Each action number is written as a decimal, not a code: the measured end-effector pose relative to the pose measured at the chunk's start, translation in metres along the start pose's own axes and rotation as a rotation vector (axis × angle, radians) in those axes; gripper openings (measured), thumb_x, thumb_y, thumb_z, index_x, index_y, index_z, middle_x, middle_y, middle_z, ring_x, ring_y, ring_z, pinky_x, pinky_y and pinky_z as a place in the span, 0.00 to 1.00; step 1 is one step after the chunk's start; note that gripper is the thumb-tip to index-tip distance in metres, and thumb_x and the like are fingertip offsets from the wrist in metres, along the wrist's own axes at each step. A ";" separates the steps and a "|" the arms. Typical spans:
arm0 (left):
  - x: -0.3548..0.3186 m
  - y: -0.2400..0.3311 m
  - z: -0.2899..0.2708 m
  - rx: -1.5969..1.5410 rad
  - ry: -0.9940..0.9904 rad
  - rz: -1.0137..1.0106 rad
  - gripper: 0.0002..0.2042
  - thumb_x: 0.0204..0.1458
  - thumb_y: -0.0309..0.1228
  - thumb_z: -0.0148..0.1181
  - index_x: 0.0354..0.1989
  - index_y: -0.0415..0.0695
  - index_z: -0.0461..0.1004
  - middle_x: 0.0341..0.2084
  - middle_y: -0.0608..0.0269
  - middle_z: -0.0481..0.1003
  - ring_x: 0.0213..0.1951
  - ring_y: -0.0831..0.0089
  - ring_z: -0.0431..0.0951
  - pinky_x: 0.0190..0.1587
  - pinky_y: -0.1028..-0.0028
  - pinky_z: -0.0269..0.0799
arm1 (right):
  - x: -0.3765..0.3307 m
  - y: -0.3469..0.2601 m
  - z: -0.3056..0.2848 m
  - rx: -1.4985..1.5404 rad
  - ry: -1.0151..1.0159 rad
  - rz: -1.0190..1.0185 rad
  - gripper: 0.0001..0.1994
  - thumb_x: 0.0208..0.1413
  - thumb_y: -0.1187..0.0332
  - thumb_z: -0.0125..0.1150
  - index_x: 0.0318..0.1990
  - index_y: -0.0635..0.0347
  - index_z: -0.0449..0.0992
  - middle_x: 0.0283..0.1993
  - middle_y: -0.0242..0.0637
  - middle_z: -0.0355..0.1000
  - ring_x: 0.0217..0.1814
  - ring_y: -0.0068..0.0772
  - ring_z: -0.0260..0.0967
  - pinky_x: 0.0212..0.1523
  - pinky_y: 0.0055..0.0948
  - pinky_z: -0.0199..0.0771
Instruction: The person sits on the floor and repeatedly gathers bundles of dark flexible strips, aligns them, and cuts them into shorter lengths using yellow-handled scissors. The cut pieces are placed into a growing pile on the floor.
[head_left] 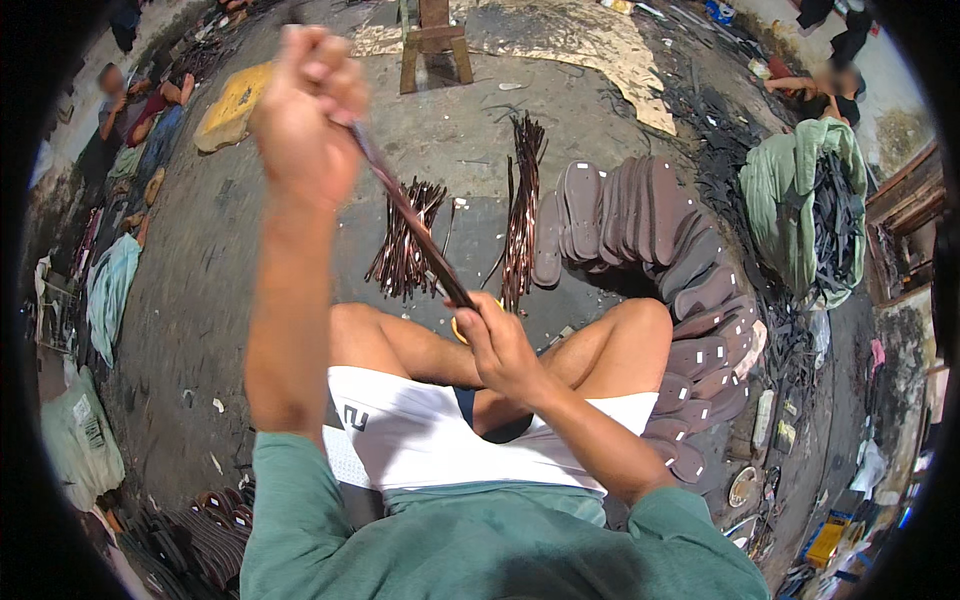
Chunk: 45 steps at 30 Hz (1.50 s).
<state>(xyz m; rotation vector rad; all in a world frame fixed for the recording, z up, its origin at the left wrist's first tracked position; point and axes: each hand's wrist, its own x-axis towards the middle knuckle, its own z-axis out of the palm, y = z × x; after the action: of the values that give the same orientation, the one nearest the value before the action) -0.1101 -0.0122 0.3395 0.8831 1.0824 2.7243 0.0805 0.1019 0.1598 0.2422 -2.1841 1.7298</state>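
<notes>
A long, glossy dark brown strap [408,213] stretches diagonally between my hands. My right hand [505,350] is closed on its lower end, just above my crossed legs. Raised high at the upper left, my left hand [315,115] is blurred by motion; its fingers are curled round the strap's upper part. Beyond my knees lie two bundles of similar brown straps, the left bundle [407,240] fanned out and the right bundle [522,210] longer and narrower. Something yellow behind my right hand is mostly hidden.
Brown footwear soles [625,210] with small white labels curve round my right knee. A green sack [790,200] of black strips stands at the far right. A yellow slab [235,105] and a wooden stand [435,50] lie ahead. Two other people sit at the far left and right.
</notes>
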 end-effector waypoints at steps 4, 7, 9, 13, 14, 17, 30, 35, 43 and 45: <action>0.018 0.034 -0.070 0.076 0.132 0.095 0.10 0.65 0.36 0.43 0.36 0.43 0.63 0.20 0.74 0.56 0.19 0.84 0.53 0.21 0.82 0.52 | -0.033 0.002 0.000 -0.138 -0.078 0.133 0.11 0.64 0.69 0.47 0.48 0.67 0.67 0.22 0.43 0.65 0.22 0.39 0.66 0.25 0.33 0.64; 0.022 0.046 -0.090 0.044 0.158 0.139 0.10 0.66 0.35 0.42 0.36 0.43 0.63 0.20 0.73 0.56 0.19 0.84 0.53 0.21 0.82 0.53 | -0.037 0.021 -0.010 -0.183 -0.217 0.216 0.13 0.64 0.63 0.47 0.48 0.63 0.68 0.28 0.49 0.71 0.32 0.53 0.72 0.31 0.45 0.68; 0.023 0.055 -0.108 -0.029 0.152 0.137 0.10 0.66 0.35 0.42 0.35 0.43 0.63 0.20 0.72 0.56 0.19 0.84 0.53 0.21 0.82 0.53 | -0.040 0.041 -0.015 -0.280 -0.240 0.154 0.12 0.63 0.63 0.48 0.45 0.63 0.68 0.28 0.49 0.71 0.31 0.54 0.72 0.30 0.46 0.68; 0.013 0.072 -0.153 -0.058 0.256 0.164 0.10 0.66 0.35 0.41 0.35 0.41 0.62 0.20 0.72 0.56 0.19 0.84 0.53 0.20 0.81 0.51 | -0.019 0.067 -0.021 -0.404 -0.312 0.044 0.12 0.62 0.62 0.50 0.42 0.63 0.68 0.29 0.51 0.71 0.30 0.55 0.71 0.28 0.48 0.69; 0.010 0.069 -0.158 -0.027 0.300 0.190 0.10 0.66 0.35 0.41 0.35 0.41 0.62 0.20 0.72 0.56 0.19 0.83 0.52 0.20 0.81 0.50 | -0.012 0.077 -0.024 -0.437 -0.347 0.053 0.13 0.62 0.61 0.49 0.43 0.63 0.68 0.29 0.51 0.71 0.29 0.55 0.71 0.28 0.47 0.70; 0.007 0.075 -0.174 0.124 0.464 0.286 0.11 0.65 0.35 0.42 0.33 0.42 0.62 0.20 0.72 0.55 0.19 0.82 0.51 0.21 0.79 0.50 | 0.020 0.130 -0.038 -0.638 -0.649 0.154 0.12 0.62 0.62 0.48 0.42 0.63 0.69 0.31 0.51 0.72 0.31 0.57 0.71 0.31 0.48 0.71; -0.022 0.024 -0.119 0.298 0.322 0.208 0.12 0.67 0.39 0.37 0.37 0.44 0.60 0.20 0.73 0.52 0.18 0.85 0.48 0.19 0.82 0.49 | 0.229 0.358 -0.058 -1.106 0.077 0.522 0.09 0.53 0.72 0.52 0.38 0.67 0.74 0.40 0.57 0.75 0.44 0.57 0.74 0.43 0.47 0.75; -0.034 0.000 -0.113 0.240 0.281 0.004 0.11 0.67 0.39 0.37 0.40 0.44 0.59 0.22 0.73 0.54 0.17 0.87 0.51 0.17 0.85 0.53 | 0.230 0.369 -0.055 -1.132 -0.022 0.541 0.10 0.52 0.70 0.54 0.38 0.66 0.76 0.37 0.51 0.77 0.43 0.46 0.77 0.40 0.43 0.77; -0.031 -0.072 -0.087 0.433 0.401 -0.276 0.17 0.61 0.42 0.52 0.48 0.40 0.69 0.21 0.79 0.60 0.15 0.92 0.53 0.15 0.87 0.45 | 0.207 0.172 -0.059 0.196 0.236 0.493 0.10 0.62 0.62 0.55 0.38 0.61 0.74 0.30 0.26 0.69 0.29 0.15 0.65 0.27 0.18 0.65; -0.033 -0.092 -0.076 0.435 0.345 -0.344 0.16 0.58 0.42 0.58 0.44 0.41 0.72 0.21 0.80 0.65 0.16 0.94 0.55 0.15 0.86 0.44 | 0.186 0.094 -0.053 0.280 0.188 0.467 0.10 0.62 0.62 0.55 0.38 0.59 0.74 0.30 0.26 0.70 0.29 0.13 0.65 0.27 0.16 0.66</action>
<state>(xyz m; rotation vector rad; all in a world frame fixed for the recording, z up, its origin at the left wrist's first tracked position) -0.1356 0.0013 0.2192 0.2145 1.7492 2.4376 -0.1156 0.1900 0.1536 -0.3823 -1.9618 2.2025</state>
